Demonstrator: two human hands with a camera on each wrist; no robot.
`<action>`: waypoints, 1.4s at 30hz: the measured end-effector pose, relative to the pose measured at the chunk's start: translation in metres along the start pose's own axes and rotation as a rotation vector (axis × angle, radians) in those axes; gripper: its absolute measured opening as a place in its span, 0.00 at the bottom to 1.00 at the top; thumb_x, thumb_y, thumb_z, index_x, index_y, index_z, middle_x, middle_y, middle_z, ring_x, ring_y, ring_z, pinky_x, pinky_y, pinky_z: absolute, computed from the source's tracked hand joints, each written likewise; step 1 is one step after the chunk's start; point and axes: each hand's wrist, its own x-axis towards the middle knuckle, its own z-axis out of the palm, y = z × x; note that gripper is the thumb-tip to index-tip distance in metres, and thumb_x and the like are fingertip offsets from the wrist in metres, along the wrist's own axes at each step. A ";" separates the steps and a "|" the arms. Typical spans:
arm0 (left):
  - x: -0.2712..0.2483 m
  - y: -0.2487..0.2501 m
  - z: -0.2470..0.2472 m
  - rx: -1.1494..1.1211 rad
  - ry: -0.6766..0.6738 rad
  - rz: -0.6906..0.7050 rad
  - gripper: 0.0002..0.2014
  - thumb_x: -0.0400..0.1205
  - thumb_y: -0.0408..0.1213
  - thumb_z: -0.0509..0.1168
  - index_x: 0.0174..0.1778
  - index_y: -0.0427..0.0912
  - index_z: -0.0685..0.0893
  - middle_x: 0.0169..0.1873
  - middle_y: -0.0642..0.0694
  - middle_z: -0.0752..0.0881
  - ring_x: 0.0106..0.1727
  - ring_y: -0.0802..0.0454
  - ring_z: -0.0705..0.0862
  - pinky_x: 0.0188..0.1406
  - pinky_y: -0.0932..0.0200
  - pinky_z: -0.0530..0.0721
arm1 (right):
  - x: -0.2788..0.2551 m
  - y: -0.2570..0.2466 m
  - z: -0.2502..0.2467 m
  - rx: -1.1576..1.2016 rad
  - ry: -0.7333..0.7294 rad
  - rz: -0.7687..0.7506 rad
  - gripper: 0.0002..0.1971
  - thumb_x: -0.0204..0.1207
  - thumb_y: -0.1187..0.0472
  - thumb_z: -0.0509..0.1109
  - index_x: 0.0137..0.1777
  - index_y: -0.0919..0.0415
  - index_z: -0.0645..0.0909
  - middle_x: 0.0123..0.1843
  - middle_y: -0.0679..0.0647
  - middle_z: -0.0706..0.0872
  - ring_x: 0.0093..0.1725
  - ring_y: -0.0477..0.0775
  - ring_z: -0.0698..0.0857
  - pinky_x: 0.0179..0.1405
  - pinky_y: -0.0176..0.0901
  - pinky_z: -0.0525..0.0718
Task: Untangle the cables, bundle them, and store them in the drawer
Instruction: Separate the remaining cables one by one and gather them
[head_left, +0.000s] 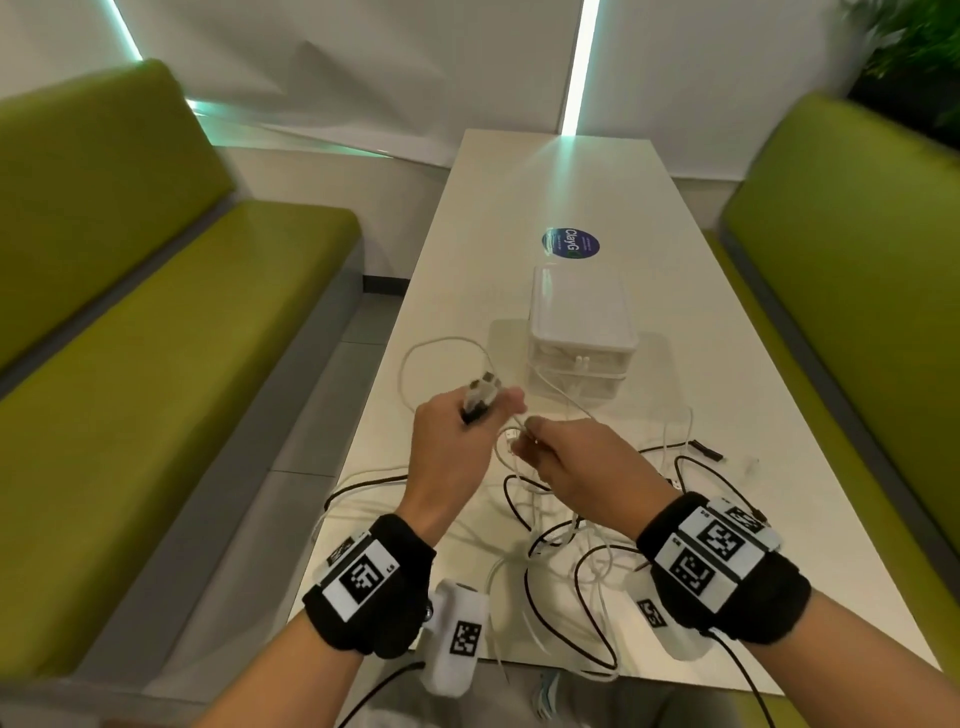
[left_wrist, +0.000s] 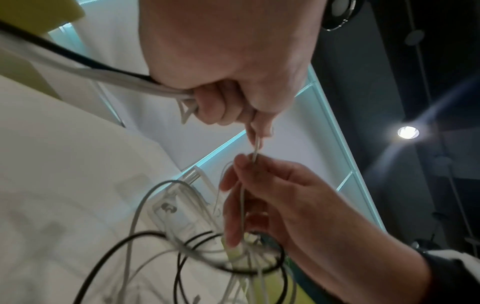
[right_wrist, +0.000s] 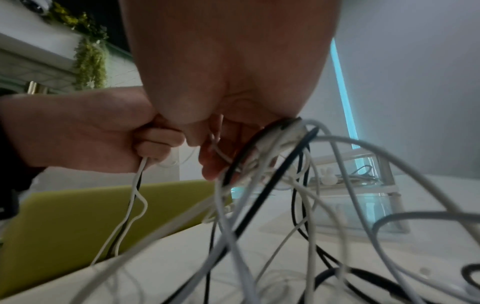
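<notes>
Even, fairly bright indoor light, with cyan light strips glowing on the wall and a sheen on the table. A ceiling lamp flares in the left wrist view. Edges bend and smear; close cables are blurred.

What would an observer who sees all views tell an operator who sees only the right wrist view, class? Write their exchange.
Operator: Does anything stick out above the left fist?
Observer: Yes. In the head view the left hand grips cable plugs that poke out past its fingers.
Operator: My own palm blocks my fingertips. What do they hold?
Observer: The left wrist view shows the right hand pinching a thin white cable that runs up to the left hand.
</notes>
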 end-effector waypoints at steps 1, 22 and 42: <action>0.004 0.005 -0.004 -0.053 0.046 -0.019 0.14 0.81 0.47 0.69 0.31 0.45 0.88 0.26 0.50 0.84 0.33 0.52 0.82 0.38 0.59 0.79 | -0.001 0.002 0.001 0.002 -0.012 0.028 0.17 0.87 0.46 0.51 0.46 0.53 0.77 0.36 0.45 0.84 0.38 0.51 0.81 0.42 0.48 0.79; 0.004 -0.003 -0.008 -0.179 0.037 -0.102 0.19 0.80 0.57 0.62 0.49 0.48 0.90 0.21 0.59 0.67 0.23 0.59 0.65 0.25 0.75 0.68 | -0.001 0.010 0.002 0.389 0.172 0.011 0.15 0.86 0.52 0.59 0.39 0.52 0.79 0.26 0.43 0.76 0.29 0.42 0.75 0.33 0.36 0.74; 0.012 0.022 -0.030 -0.356 0.061 -0.147 0.12 0.78 0.50 0.69 0.45 0.45 0.90 0.17 0.58 0.68 0.18 0.60 0.59 0.15 0.63 0.58 | 0.004 0.011 -0.001 0.451 0.075 0.039 0.14 0.86 0.58 0.58 0.40 0.59 0.79 0.32 0.50 0.82 0.31 0.43 0.78 0.38 0.48 0.81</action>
